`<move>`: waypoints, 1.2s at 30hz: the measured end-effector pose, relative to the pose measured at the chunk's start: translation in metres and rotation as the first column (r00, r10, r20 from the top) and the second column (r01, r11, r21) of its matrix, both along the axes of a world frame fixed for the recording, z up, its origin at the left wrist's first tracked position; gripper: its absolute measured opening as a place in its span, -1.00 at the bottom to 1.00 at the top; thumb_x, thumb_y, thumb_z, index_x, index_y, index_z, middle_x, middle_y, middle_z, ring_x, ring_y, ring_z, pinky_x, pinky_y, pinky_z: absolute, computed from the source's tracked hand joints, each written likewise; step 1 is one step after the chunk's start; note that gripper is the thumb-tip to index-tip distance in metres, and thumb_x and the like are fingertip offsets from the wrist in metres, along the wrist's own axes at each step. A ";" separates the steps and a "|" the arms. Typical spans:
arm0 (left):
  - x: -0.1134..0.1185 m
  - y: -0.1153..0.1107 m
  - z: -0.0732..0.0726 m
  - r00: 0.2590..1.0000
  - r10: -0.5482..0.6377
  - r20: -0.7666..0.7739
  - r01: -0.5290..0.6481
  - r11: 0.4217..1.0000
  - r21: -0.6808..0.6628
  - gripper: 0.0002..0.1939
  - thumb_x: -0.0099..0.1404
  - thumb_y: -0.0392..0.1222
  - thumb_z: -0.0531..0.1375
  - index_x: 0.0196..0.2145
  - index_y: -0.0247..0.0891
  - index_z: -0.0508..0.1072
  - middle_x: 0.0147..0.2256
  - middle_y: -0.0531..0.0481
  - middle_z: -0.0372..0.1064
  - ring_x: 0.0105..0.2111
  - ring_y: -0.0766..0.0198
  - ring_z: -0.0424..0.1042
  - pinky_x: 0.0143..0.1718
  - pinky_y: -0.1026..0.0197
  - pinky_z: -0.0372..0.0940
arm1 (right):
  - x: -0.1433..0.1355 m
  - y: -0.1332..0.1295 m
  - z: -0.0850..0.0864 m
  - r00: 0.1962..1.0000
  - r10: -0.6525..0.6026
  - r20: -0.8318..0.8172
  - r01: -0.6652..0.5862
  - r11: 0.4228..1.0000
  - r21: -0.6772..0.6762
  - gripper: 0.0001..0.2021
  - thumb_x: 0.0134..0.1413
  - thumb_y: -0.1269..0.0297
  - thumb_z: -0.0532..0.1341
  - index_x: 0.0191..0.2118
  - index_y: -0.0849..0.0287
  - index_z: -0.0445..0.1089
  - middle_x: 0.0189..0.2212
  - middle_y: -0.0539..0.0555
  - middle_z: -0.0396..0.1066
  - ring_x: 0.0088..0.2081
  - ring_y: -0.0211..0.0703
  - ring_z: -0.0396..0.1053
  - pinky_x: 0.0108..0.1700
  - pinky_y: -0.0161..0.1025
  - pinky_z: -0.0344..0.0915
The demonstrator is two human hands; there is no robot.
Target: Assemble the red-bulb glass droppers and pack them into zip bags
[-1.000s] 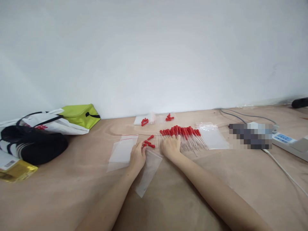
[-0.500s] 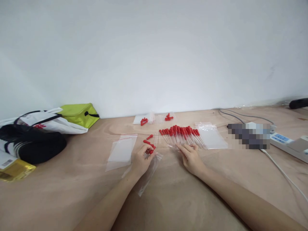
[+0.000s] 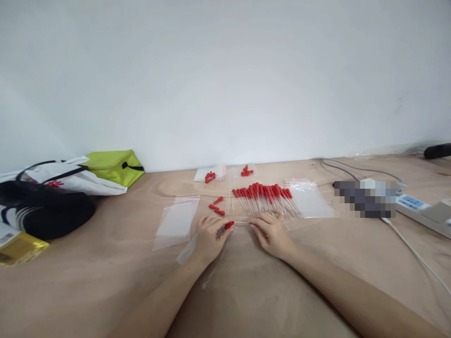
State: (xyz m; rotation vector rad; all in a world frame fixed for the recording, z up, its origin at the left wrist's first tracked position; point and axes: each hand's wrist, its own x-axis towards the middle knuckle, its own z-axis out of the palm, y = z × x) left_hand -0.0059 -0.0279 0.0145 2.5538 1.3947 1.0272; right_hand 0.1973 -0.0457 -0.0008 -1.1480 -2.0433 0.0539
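the left hand (image 3: 211,234) pinches a red bulb (image 3: 229,225), the right hand (image 3: 273,234) a thin clear tube (image 3: 242,223), ends facing over the tabletop (image 3: 120,234), presumably for alignment; whether they touch is unclear. loose bulbs (image 3: 219,212) and fanned red-topped droppers (image 3: 270,193) lie just beyond, likely for easy reach.

Wall (image 3: 225,84): bright, soft, even light
Bench (image 3: 123,281): dimmer, soft shadow beneath the right forearm (image 3: 338,286)
Gold packet (image 3: 35,249): slight glare
Clear tubes (image 3: 260,204): fine detail soft
Right-side patch (image 3: 364,199): pixelated
Edges: wide-angle stretching
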 end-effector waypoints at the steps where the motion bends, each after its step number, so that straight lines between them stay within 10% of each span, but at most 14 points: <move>1: 0.000 0.000 -0.001 1.000 -0.008 -0.002 0.008 1.000 0.006 -0.90 0.11 -0.24 0.22 -0.35 -0.19 0.43 -0.39 0.02 0.47 -0.31 0.15 0.40 -0.21 0.05 0.14 | -0.001 0.000 0.000 1.000 0.003 0.001 -0.003 1.000 0.000 -0.79 0.10 0.43 0.01 -0.25 0.08 0.35 -0.35 -0.01 0.43 -0.30 -0.22 0.33 -0.04 -0.07 -0.19; 36: -0.003 -0.007 0.003 0.976 -0.189 -0.104 0.195 0.980 0.049 -0.86 0.23 -0.22 0.08 -0.41 -0.17 0.44 -0.45 0.06 0.47 -0.40 0.24 0.37 -0.03 -0.03 -0.05 | 0.000 0.002 -0.001 0.953 0.127 0.274 -0.181 0.966 0.184 -0.78 0.10 0.41 -0.02 -0.36 0.21 0.36 -0.55 0.00 0.30 -0.43 -0.27 0.20 -0.20 -0.17 -0.08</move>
